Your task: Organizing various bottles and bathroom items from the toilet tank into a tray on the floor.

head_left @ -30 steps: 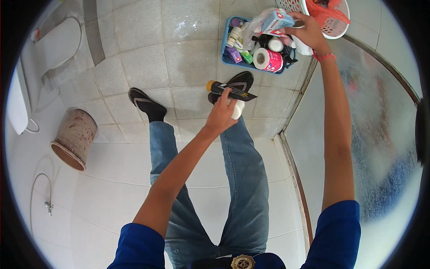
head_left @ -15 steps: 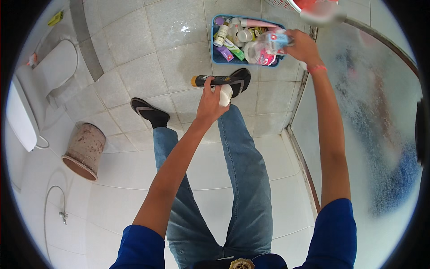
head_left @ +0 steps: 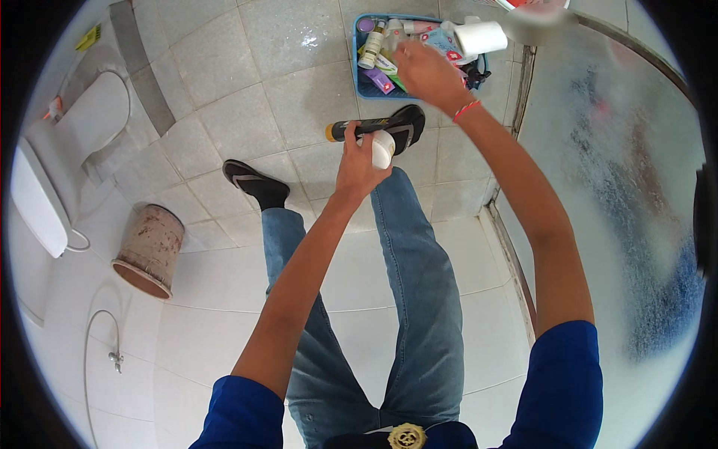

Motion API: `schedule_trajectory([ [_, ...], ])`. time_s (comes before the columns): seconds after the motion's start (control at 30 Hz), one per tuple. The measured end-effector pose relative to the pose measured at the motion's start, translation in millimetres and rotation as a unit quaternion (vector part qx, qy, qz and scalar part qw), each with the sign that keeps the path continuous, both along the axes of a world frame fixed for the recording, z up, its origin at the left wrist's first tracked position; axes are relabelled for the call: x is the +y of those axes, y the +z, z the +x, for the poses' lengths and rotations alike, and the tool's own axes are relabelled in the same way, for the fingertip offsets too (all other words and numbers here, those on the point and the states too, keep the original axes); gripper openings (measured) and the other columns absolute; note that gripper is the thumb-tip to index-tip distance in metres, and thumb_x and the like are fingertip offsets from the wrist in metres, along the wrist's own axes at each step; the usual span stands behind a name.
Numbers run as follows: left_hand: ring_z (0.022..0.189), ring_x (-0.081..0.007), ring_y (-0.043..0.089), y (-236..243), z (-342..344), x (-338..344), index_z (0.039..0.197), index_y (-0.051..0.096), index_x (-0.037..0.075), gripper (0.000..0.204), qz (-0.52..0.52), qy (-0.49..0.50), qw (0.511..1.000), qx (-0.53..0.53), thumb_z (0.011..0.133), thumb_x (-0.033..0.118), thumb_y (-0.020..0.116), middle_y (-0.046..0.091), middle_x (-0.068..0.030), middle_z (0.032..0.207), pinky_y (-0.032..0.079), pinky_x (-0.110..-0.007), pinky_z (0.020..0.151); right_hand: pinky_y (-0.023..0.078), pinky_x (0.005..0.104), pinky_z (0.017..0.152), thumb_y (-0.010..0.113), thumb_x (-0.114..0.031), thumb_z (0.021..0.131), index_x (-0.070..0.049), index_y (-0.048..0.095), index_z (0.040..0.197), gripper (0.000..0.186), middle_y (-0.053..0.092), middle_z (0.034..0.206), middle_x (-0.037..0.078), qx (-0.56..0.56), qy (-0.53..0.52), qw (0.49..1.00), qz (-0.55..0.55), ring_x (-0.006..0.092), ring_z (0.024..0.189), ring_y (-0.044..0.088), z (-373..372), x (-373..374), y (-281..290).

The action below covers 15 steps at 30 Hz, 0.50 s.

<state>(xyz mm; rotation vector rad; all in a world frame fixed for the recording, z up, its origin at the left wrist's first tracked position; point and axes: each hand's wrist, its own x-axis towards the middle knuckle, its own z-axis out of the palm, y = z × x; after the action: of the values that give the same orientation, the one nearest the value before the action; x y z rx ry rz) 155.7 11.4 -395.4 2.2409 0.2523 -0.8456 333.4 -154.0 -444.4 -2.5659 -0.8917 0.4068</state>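
My left hand (head_left: 357, 161) is closed around two things held together: a black bottle (head_left: 374, 124) with a yellow-orange cap, lying sideways, and a white round jar (head_left: 383, 150). Both are above my right foot. My right hand (head_left: 430, 73) reaches over the blue basket (head_left: 356, 67), its fingers bent down among the toiletries; what they grip, if anything, is hidden under the hand. Beside it in the basket are a cream-coloured bottle (head_left: 372, 46), a purple box (head_left: 380, 81) and a clear packet with a blue and red label (head_left: 441, 43). A white roll (head_left: 481, 39) rests at the basket's right side.
A frosted glass partition (head_left: 598, 202) with a metal frame runs along the right. At left are a toilet (head_left: 105, 112), a stained brown bin (head_left: 149, 247) and a hose with a tap (head_left: 114, 359). Grey floor tiles (head_left: 217, 97) look wet in places.
My right hand has let go of the clear packet, now in the basket, and moved left over the toiletries. A white roll now shows at the basket's right. My left hand keeps its hold.
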Motion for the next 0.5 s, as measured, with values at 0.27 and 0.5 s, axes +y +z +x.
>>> schedule_trajectory([
  [0.27,0.117,-0.0401,0.052,-4.2,3.6,3.5,0.125,0.05,0.002,0.076,-0.018,0.023,0.999,-0.027,0.06,0.017,0.087,0.026,-0.0218,0.138,0.049,-0.043,0.1,0.056,0.047,0.081,0.048,-0.006,0.09,0.0,0.057,0.116,0.028,0.064,0.111,0.019,0.224,-0.124,0.954,-0.158,0.0373,0.1,0.065,-33.9,10.1,-105.6],
  [0.5,0.118,-0.0387,0.052,-10.8,2.9,18.1,0.125,0.051,0.002,0.076,-0.013,0.013,1.0,-0.023,0.06,0.018,0.087,0.026,-0.0205,0.138,0.05,-0.042,0.099,0.056,0.0446,0.076,0.055,-0.01,0.087,-0.004,0.066,0.103,0.021,0.068,0.094,0.02,0.185,-0.081,0.947,-0.25,0.0348,0.086,0.069,-15.1,26.3,-147.7],
])
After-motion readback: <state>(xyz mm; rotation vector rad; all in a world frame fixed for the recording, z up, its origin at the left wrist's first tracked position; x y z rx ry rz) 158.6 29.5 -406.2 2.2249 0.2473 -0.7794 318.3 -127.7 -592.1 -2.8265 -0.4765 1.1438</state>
